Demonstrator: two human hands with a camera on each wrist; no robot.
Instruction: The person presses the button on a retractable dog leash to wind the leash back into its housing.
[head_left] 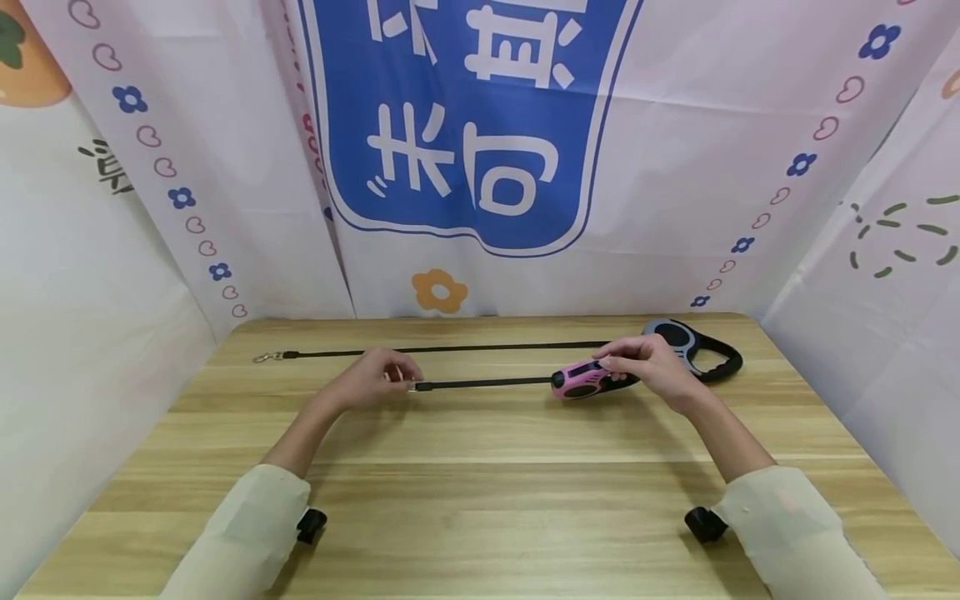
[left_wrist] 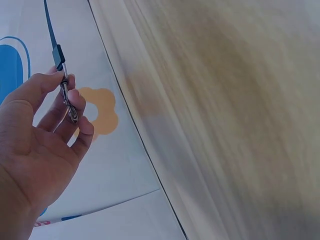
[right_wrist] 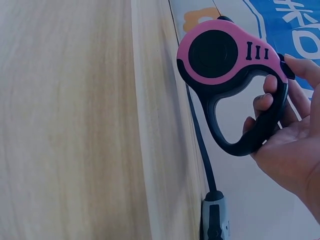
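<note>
My right hand (head_left: 651,367) grips the black handle of a pink and black retractable dog leash (right_wrist: 212,52), fingers curled through the loop and thumb by the button. From its housing (head_left: 581,379) a black strap (head_left: 487,383) runs left, drawn straight above the table, to my left hand (head_left: 375,379). In the left wrist view, thumb and fingers pinch the metal snap hook (left_wrist: 67,95) at the strap's end. A second retractable leash, grey-blue and black (head_left: 671,336), lies behind on the table, its strap stretched leftward to a metal hook (head_left: 267,357).
The wooden table (head_left: 495,517) has printed white cloth walls (head_left: 637,208) at its back and sides. A black device (head_left: 705,525) shows by the right sleeve, another (head_left: 311,525) by the left sleeve. The grey leash lies close behind the right hand.
</note>
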